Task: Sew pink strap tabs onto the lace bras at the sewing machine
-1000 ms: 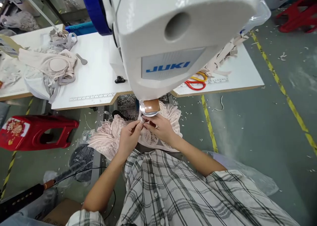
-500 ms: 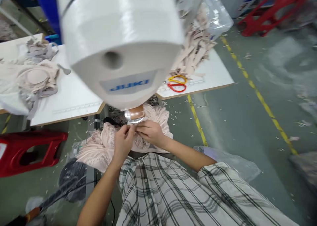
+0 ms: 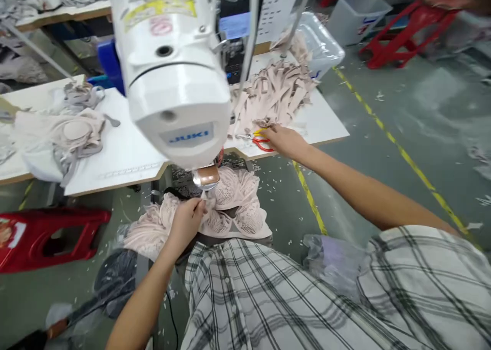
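My left hand is closed in a pinch on the edge of a pale pink lace bra, just below the metal foot area of a white JUKI sewing machine. The bra's lace cups spread to the right of that hand. On the right tabletop my right hand is closed, its fingertips at a bunched beige fabric strip at the front of a pile. Scissors with red and yellow handles lie beneath and beside these fingers, partly covered. More pink lace pieces hang in a bundle left of my left hand.
A heap of beige strips covers the right tabletop, with a clear plastic bin behind it. Beige garment parts lie on the left table. A red stool stands at left. Yellow tape marks the floor.
My right hand has left the bra under the machine and moved up and right to the strips beside the scissors. My left hand stays on the bra. The view has tilted up.
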`<state>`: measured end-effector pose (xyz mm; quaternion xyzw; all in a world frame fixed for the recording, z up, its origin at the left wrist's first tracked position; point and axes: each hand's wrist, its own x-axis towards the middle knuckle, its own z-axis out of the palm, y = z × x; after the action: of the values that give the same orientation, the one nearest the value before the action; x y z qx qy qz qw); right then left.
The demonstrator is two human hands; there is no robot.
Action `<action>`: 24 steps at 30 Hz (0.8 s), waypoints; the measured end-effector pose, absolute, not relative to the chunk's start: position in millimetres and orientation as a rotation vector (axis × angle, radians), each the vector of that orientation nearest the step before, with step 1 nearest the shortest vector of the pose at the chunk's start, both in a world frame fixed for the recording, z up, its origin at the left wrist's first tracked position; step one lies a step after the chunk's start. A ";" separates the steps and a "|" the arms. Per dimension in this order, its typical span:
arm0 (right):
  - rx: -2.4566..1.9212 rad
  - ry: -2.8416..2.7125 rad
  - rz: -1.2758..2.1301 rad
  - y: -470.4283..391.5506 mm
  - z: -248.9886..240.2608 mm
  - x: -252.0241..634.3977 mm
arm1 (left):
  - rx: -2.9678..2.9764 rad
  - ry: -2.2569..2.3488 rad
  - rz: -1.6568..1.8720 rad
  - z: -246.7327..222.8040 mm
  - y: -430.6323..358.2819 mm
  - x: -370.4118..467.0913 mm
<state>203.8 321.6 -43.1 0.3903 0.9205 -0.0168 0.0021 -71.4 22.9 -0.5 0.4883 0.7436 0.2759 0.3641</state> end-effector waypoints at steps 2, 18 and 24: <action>1.319 2.864 -0.070 312.2 -47.1 207.6 | 1.162 1.890 0.731 2.2 22.4 -70.8; 0.994 3.108 -0.973 89.8 2.4 231.5 | 0.551 1.414 1.142 23.3 -5.7 -59.4; 0.969 3.324 -0.851 69.1 -7.4 190.0 | 0.813 1.466 1.035 26.8 -9.8 -48.6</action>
<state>190.0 69.1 -7.4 0.2656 0.9115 -0.2334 -0.2104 -48.6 -9.8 26.8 0.3437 0.6201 0.4378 0.5529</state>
